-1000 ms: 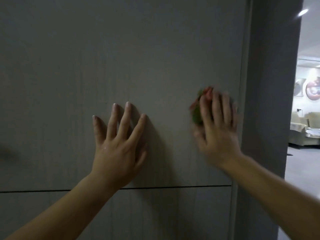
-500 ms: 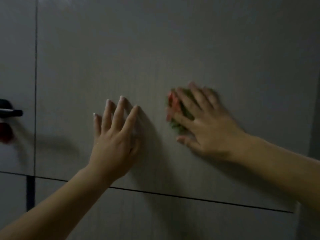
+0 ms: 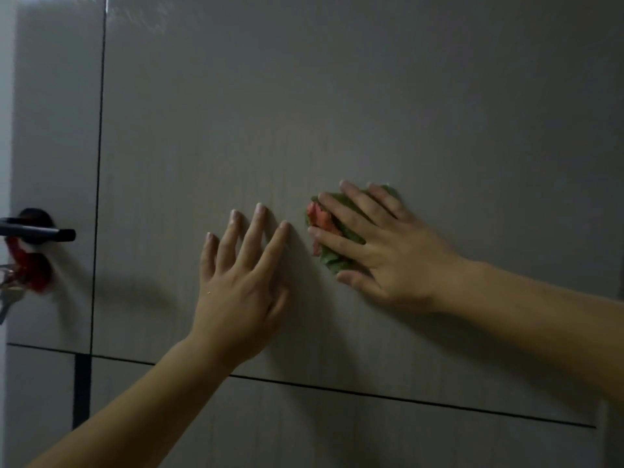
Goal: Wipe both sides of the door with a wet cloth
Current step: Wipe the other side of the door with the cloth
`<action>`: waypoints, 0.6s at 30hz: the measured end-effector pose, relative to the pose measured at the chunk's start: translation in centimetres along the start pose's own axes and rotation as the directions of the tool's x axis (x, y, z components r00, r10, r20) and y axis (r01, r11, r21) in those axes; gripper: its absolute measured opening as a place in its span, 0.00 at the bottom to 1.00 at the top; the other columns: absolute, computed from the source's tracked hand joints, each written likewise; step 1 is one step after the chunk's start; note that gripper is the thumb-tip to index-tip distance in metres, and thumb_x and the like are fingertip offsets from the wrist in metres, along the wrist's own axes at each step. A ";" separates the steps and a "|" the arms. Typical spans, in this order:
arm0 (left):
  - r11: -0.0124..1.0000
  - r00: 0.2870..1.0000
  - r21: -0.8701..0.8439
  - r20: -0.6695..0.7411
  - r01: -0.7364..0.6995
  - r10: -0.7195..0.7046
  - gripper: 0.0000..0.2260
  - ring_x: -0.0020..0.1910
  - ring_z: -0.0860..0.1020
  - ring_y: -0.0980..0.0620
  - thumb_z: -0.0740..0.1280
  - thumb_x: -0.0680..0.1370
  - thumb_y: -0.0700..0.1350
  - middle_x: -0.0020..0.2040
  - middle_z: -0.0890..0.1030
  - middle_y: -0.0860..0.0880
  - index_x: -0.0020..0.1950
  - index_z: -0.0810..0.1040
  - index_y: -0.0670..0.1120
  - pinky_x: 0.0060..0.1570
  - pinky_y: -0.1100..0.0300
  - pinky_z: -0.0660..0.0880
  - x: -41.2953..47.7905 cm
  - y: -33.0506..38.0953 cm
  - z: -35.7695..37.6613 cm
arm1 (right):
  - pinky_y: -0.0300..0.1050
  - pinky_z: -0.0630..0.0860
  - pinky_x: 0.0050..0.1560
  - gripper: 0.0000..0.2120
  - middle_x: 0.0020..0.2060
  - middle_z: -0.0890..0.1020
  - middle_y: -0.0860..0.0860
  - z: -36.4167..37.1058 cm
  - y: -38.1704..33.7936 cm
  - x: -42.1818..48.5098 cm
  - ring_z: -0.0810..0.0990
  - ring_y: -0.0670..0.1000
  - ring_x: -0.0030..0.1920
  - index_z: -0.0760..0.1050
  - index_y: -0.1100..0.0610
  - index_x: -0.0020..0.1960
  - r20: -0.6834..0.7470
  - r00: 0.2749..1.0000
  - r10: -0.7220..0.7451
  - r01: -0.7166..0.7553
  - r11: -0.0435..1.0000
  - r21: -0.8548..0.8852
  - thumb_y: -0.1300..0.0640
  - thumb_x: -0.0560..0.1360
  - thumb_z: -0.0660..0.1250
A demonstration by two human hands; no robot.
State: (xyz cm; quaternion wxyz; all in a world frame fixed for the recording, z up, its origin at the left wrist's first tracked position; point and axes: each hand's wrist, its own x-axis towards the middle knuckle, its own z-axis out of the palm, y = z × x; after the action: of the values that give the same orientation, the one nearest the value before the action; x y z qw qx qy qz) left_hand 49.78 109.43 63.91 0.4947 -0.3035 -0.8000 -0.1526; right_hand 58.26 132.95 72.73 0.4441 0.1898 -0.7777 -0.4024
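A grey door with thin dark grooves fills the view. My right hand presses a bunched green and red cloth flat against the door, fingers spread over it; most of the cloth is hidden under the palm. My left hand lies flat on the door just left of the cloth, fingers apart, holding nothing.
A black lever handle sticks out at the door's left edge. Keys with a red tassel hang below it. A horizontal groove crosses the door beneath both hands.
My right hand has slid the cloth leftward from the door's right edge to beside my left hand. The view has swung left, bringing the handle in and losing the doorway.
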 end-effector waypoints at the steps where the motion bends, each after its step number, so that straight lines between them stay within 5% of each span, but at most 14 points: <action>1: 1.000 1.000 0.007 0.004 -0.003 0.003 0.33 0.83 0.46 0.39 0.53 0.80 0.60 0.85 0.48 0.47 0.84 0.53 0.54 0.78 0.33 0.52 0.0 -0.2 -0.2 | 0.60 0.49 0.80 0.31 0.82 0.57 0.55 -0.2 1.1 0.6 0.53 0.62 0.82 0.60 0.46 0.82 0.001 1.000 -0.012 0.012 1.000 -0.004 0.36 0.81 0.51; 7: 0.999 1.000 0.037 0.004 -0.029 0.029 0.32 0.84 0.47 0.43 0.52 0.81 0.60 0.85 0.49 0.50 0.84 0.54 0.53 0.79 0.40 0.52 0.0 -1.1 -0.9 | 0.60 0.40 0.80 0.37 0.83 0.49 0.55 -2.2 5.3 7.1 0.46 0.62 0.83 0.48 0.51 0.84 -0.058 0.896 0.439 -0.439 0.898 0.019 0.34 0.79 0.40; 9: 0.999 0.999 0.003 -0.018 -0.045 0.045 0.32 0.84 0.49 0.45 0.54 0.81 0.59 0.85 0.52 0.48 0.84 0.56 0.50 0.79 0.43 0.54 -0.1 -1.8 -1.1 | 0.60 0.39 0.79 0.38 0.83 0.50 0.57 -1.5 2.1 6.7 0.47 0.63 0.82 0.49 0.52 0.84 -0.047 0.927 0.372 -0.371 0.928 0.015 0.34 0.79 0.41; 11: 0.999 0.999 -0.040 -0.036 -0.035 0.034 0.32 0.84 0.50 0.46 0.55 0.81 0.58 0.84 0.53 0.45 0.83 0.58 0.47 0.79 0.46 0.55 -0.4 -3.0 -1.4 | 0.59 0.43 0.80 0.37 0.83 0.53 0.57 -0.5 -1.3 4.6 0.50 0.63 0.82 0.53 0.52 0.84 -0.006 0.991 0.134 -0.134 0.991 -0.004 0.34 0.80 0.45; 14: 1.000 0.999 -0.013 -0.030 0.026 -0.026 0.33 0.84 0.46 0.42 0.54 0.81 0.59 0.84 0.51 0.43 0.83 0.57 0.48 0.80 0.39 0.51 -0.9 -5.1 -1.7 | 0.58 0.49 0.80 0.34 0.82 0.59 0.54 -1.0 -0.6 4.3 0.56 0.61 0.81 0.60 0.49 0.82 0.044 0.998 -0.041 0.041 0.999 -0.003 0.36 0.80 0.49; 18: 0.993 0.993 -0.032 0.020 0.116 -0.116 0.33 0.82 0.35 0.45 0.48 0.80 0.64 0.85 0.40 0.51 0.84 0.48 0.56 0.80 0.35 0.43 -0.8 -6.4 -1.6 | 0.57 0.43 0.80 0.36 0.83 0.53 0.53 -2.5 4.9 8.9 0.50 0.60 0.82 0.51 0.47 0.84 -0.025 0.945 0.327 -0.326 0.945 0.024 0.34 0.79 0.41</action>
State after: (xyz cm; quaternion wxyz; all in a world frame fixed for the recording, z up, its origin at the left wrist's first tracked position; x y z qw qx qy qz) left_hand 47.04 103.35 64.31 0.4727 -0.2661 -0.8180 -0.1916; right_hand 55.91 128.97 82.15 0.5138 0.0684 -0.7959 -0.3129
